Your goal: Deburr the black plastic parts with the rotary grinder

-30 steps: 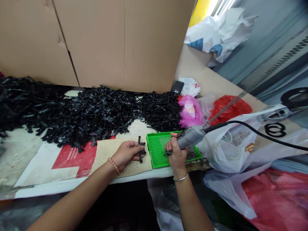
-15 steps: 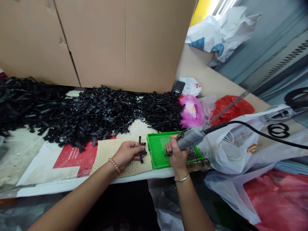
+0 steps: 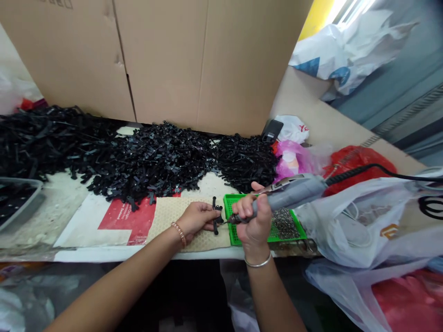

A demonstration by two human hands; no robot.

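Observation:
Pinched in the fingers of my left hand (image 3: 198, 218) is a small black plastic part (image 3: 216, 226), cross-shaped with round ends, held over a tan textured mat (image 3: 166, 216). My right hand (image 3: 256, 219) is wrapped around a grey corded electric screwdriver (image 3: 290, 196). The driver lies nearly level, its thin bit pointing left and reaching the right side of the black part; whether it touches cannot be made out. Below the right hand sits a green perforated tray (image 3: 236, 237) with many small metal screws (image 3: 285, 223) heaped at its right end.
Heaps of black plastic parts (image 3: 159, 157) stretch along the back against a large cardboard box (image 3: 166, 60). A clear tub (image 3: 20, 207) stands at far left. Right of the tray are plastic bags (image 3: 346, 226), a pink bag (image 3: 294, 159) and a dark phone-like object (image 3: 272, 130). The driver's black cable (image 3: 387, 169) runs right.
The screwdriver has swung from above the tray to nearly level, its bit now at the black part. My left hand keeps its pinch. The whole view has shifted left.

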